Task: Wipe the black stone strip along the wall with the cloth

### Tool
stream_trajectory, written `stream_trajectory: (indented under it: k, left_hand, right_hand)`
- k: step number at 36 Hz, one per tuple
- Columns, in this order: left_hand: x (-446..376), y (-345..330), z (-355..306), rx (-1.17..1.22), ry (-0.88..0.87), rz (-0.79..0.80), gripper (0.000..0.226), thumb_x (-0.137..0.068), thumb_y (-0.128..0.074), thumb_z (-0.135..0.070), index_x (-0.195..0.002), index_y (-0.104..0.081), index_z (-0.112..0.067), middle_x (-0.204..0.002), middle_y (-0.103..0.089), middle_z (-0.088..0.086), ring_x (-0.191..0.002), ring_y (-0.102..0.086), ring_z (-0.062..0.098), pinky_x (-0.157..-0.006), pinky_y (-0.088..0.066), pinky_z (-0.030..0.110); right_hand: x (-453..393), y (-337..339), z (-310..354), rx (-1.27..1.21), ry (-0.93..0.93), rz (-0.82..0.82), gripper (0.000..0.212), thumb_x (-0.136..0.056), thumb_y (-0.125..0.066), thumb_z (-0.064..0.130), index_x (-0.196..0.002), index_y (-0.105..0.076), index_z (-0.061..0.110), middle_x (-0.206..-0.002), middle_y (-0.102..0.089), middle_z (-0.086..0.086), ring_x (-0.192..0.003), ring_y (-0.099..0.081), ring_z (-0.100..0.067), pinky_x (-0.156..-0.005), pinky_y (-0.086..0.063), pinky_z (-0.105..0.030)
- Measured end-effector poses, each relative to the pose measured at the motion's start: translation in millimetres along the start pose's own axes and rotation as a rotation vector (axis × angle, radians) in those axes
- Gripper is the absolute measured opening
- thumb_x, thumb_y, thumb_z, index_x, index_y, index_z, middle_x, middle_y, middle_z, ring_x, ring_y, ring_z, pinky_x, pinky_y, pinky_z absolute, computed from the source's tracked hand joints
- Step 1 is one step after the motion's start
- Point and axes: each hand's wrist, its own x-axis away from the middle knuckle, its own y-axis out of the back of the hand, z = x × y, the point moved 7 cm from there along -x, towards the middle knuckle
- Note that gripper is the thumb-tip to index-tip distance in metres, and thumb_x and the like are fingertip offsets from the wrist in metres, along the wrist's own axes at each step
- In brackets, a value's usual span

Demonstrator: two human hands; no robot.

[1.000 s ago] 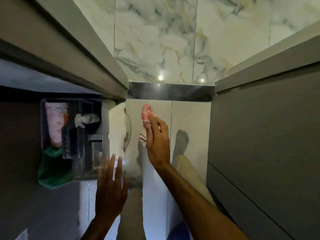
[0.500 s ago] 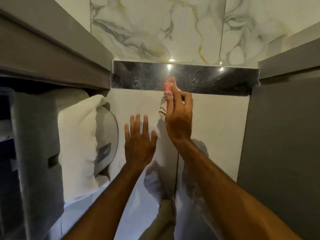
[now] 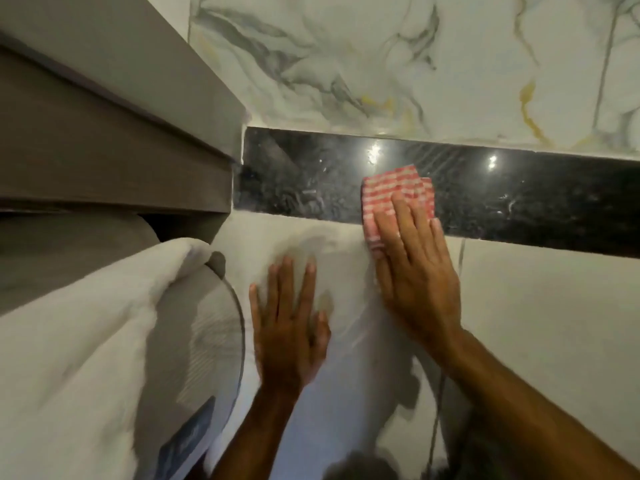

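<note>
The black stone strip [image 3: 304, 181] runs across the wall between marbled tiles above and pale tiles below, with light glints and smears on it. A red-and-white checked cloth [image 3: 398, 192] lies flat on the strip near its middle. My right hand [image 3: 415, 268] presses the cloth against the strip, fingers spread over its lower part. My left hand [image 3: 287, 327] rests flat and empty on the pale tile below the strip, left of the cloth.
A grey cabinet [image 3: 104, 140] juts out at the upper left, ending at the strip's left end. A white towel [image 3: 79, 358] hangs over a round grey object [image 3: 204, 334] at the lower left. Marbled wall tiles [image 3: 381, 64] fill the top.
I have moved closer to the wall. My right hand has brought the cloth from below the strip onto it and flattened it there. My left hand has come to rest on the tile.
</note>
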Motion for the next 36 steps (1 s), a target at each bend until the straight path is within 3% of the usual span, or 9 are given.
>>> stream_trajectory:
  k: [6,9,12,17,23,27,30,33,36]
  left_hand:
    - [1,-7,4,0.002,0.012,-0.023,0.067,-0.111,-0.030,-0.045,-0.170,-0.035,-0.015,-0.179,-0.032,0.014,-0.168,-0.025,0.034,-0.131,-0.025,0.071]
    - [-2,-7,9,-0.029,0.078,-0.013,0.069,-0.111,-0.024,-0.047,-0.171,-0.032,-0.014,-0.182,-0.022,0.015,-0.169,-0.022,0.036,-0.134,-0.022,0.067]
    - [-3,-3,9,-0.027,0.104,-0.005,0.069,-0.112,-0.023,-0.047,-0.170,-0.035,-0.011,-0.181,-0.022,0.018,-0.166,-0.028,0.040,-0.133,-0.022,0.068]
    - [-8,0,7,0.013,0.121,-0.007,0.070,-0.109,-0.030,-0.047,-0.171,-0.031,-0.014,-0.181,-0.023,0.016,-0.167,-0.025,0.038,-0.134,-0.017,0.065]
    - [-46,12,14,0.043,0.140,-0.075,0.068,-0.114,-0.018,-0.050,-0.172,-0.027,-0.017,-0.181,-0.022,0.017,-0.168,-0.023,0.037,-0.137,-0.017,0.059]
    - [-46,11,26,0.000,0.169,-0.100,0.069,-0.115,-0.019,-0.051,-0.173,-0.028,-0.014,-0.181,-0.021,0.018,-0.169,-0.020,0.036,-0.138,-0.018,0.059]
    - [-38,8,26,-0.104,0.187,-0.064,0.072,-0.114,-0.036,-0.048,-0.172,-0.024,-0.007,-0.181,-0.018,0.020,-0.169,-0.018,0.037,-0.138,-0.019,0.057]
    - [-37,14,23,-0.016,0.181,-0.113,0.068,-0.111,-0.035,-0.038,-0.168,-0.032,0.000,-0.178,-0.026,0.023,-0.167,-0.024,0.040,-0.136,-0.025,0.061]
    - [-40,25,27,0.081,0.228,-0.144,0.068,-0.107,-0.031,-0.030,-0.166,-0.033,0.005,-0.177,-0.028,0.025,-0.166,-0.027,0.041,-0.133,-0.030,0.064]
  right_hand:
    - [-87,-6,48,0.043,-0.057,-0.062,0.064,-0.117,-0.035,0.034,-0.174,-0.018,0.013,-0.183,-0.010,-0.016,-0.172,-0.006,-0.032,-0.142,-0.008,-0.051]
    - [-94,-26,93,0.032,0.237,0.086,0.063,-0.118,-0.031,0.036,-0.175,-0.015,0.013,-0.184,-0.006,-0.014,-0.172,-0.003,-0.032,-0.142,-0.015,-0.053]
    - [-52,-30,91,0.098,0.462,0.150,0.063,-0.115,-0.039,0.034,-0.174,-0.022,0.017,-0.182,-0.019,-0.013,-0.171,-0.015,-0.031,-0.140,-0.024,-0.051]
    - [0,-3,16,0.105,0.155,0.131,0.069,-0.114,-0.037,0.037,-0.176,-0.010,0.022,-0.186,-0.001,-0.004,-0.173,-0.001,-0.022,-0.142,-0.012,-0.048]
    - [-89,-9,37,0.068,-0.193,-0.057,0.069,-0.118,-0.028,0.042,-0.175,0.001,0.017,-0.185,0.004,-0.009,-0.173,0.002,-0.026,-0.143,-0.007,-0.048]
    - [-110,-40,110,0.072,0.129,0.082,0.067,-0.118,-0.027,0.042,-0.176,-0.001,0.018,-0.185,0.005,-0.010,-0.173,0.006,-0.028,-0.141,0.004,-0.045]
    - [-61,-48,128,0.056,0.408,0.195,0.062,-0.117,-0.026,0.045,-0.175,-0.019,0.023,-0.184,-0.014,-0.008,-0.173,-0.009,-0.027,-0.143,-0.009,-0.048]
    - [-20,-36,103,0.115,0.456,0.215,0.060,-0.113,-0.040,0.038,-0.171,-0.033,0.023,-0.181,-0.028,-0.009,-0.170,-0.021,-0.028,-0.139,-0.026,-0.051]
    - [-20,-26,87,0.141,0.448,0.195,0.063,-0.110,-0.054,0.035,-0.169,-0.037,0.022,-0.179,-0.028,-0.009,-0.168,-0.023,-0.028,-0.137,-0.030,-0.051]
